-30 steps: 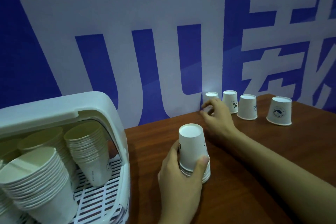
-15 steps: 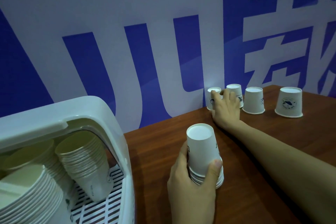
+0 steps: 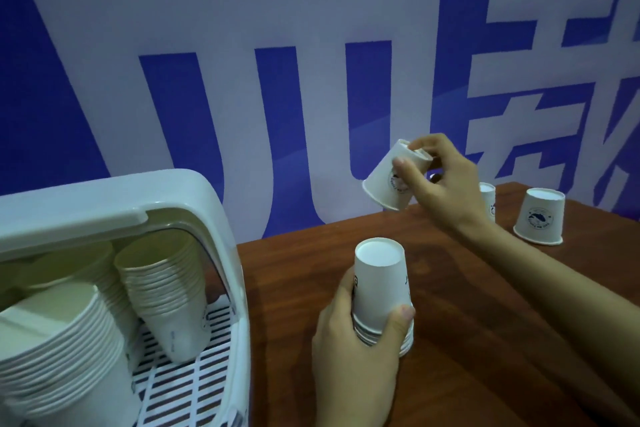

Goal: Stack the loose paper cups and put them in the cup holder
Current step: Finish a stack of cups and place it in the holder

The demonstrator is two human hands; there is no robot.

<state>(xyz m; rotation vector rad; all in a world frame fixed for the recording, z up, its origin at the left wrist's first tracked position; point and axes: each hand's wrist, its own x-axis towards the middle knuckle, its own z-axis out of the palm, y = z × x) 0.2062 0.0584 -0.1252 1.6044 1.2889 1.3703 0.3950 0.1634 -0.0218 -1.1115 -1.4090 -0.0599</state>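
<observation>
1. The lifted cup (image 3: 391, 180) is white paper with a small round dark logo on its side; it is upside down, tilted, and in the air above the table (image 3: 485, 340).
2. The right hand (image 3: 440, 180) pinches this cup near its base, thumb on the side and fingers curled over the upturned bottom.
3. The stack of cups (image 3: 382, 291) stands upside down on the table, nested rims showing at its foot; the left hand (image 3: 356, 354) wraps around its lower part.
4. Two loose cups stand inverted near the blue-and-white wall (image 3: 242, 80): the far-right cup (image 3: 540, 218), and the half-hidden cup (image 3: 488, 199) behind the right wrist.
5. The white cup holder (image 3: 221, 218) at left holds several leaning stacks of cups on a slotted floor, including the inner stack (image 3: 166, 295).
</observation>
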